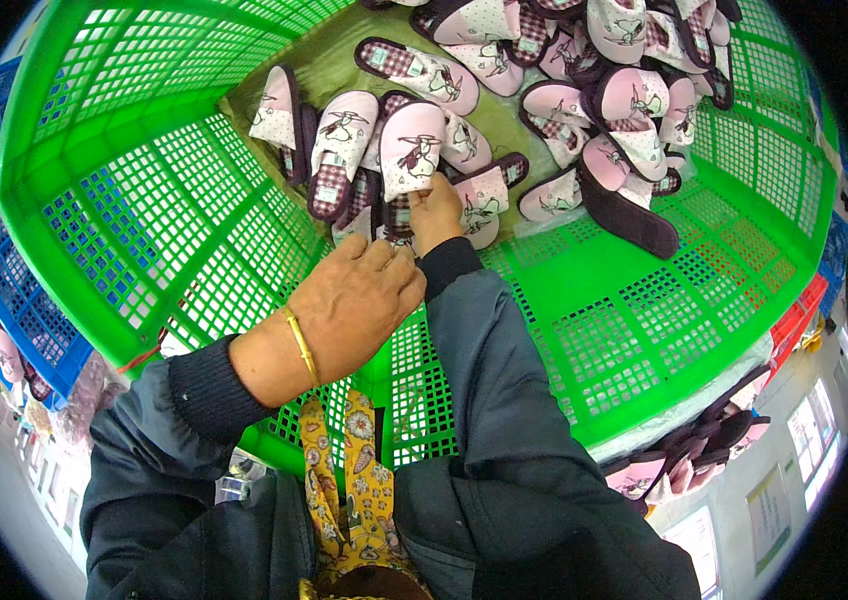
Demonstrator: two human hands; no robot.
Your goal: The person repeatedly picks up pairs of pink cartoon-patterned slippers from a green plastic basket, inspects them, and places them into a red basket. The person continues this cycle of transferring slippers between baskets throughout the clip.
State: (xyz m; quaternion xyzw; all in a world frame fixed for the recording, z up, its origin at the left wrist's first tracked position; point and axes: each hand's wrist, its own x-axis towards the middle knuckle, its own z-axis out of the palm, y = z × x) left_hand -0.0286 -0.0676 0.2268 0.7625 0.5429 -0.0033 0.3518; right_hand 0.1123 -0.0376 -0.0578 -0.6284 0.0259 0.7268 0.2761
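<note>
My right hand (436,212) reaches into a large green plastic basket (604,370) and grips the lower end of a pink-and-white slipper (412,150) with a cartoon print. My left hand (349,305), a yellow bracelet at its wrist, is back-up beside it with the fingers curled down. Its fingertips are hidden, close to the lower end of a slipper (362,205) with a checked insole. Another pink-and-white slipper (342,135) lies just left of the gripped one. Parts of several slippers show underneath.
More slippers (634,95) are heaped at the basket's far right, one (629,215) with its dark sole up. Olive-green sheeting (329,60) lies under them. Blue baskets (19,230) stand outside to the left. Further slippers (704,455) and a red basket (794,325) lie at the right.
</note>
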